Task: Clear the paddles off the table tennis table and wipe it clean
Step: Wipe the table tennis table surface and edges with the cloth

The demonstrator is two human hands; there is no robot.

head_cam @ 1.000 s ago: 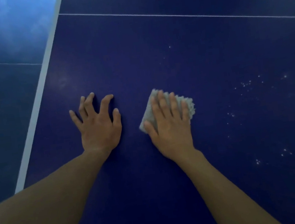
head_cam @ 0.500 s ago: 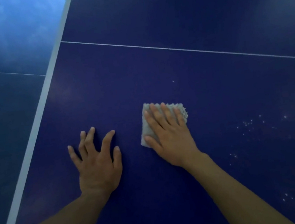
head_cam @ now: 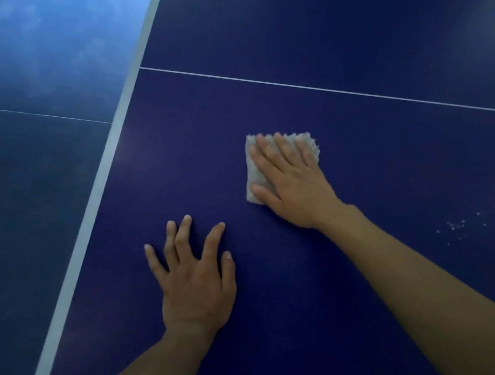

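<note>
The dark blue table tennis table (head_cam: 347,46) fills the view. My right hand (head_cam: 293,184) lies flat with straight fingers on a small folded grey cloth (head_cam: 254,173), pressing it to the surface. My left hand (head_cam: 193,277) rests on the table with fingers spread, below and left of the cloth, holding nothing. No paddle is in view.
A wide white line (head_cam: 104,172) runs diagonally along the table's left side. A thin white line (head_cam: 337,89) crosses the table beyond the cloth. White specks (head_cam: 461,227) dot the surface at the right. Left of the wide line lies a shiny blue surface (head_cam: 17,76).
My right hand has slid the cloth away from me, toward the thin white line. The white specks now lie nearer me than the cloth. My left hand stayed flat on the table.
</note>
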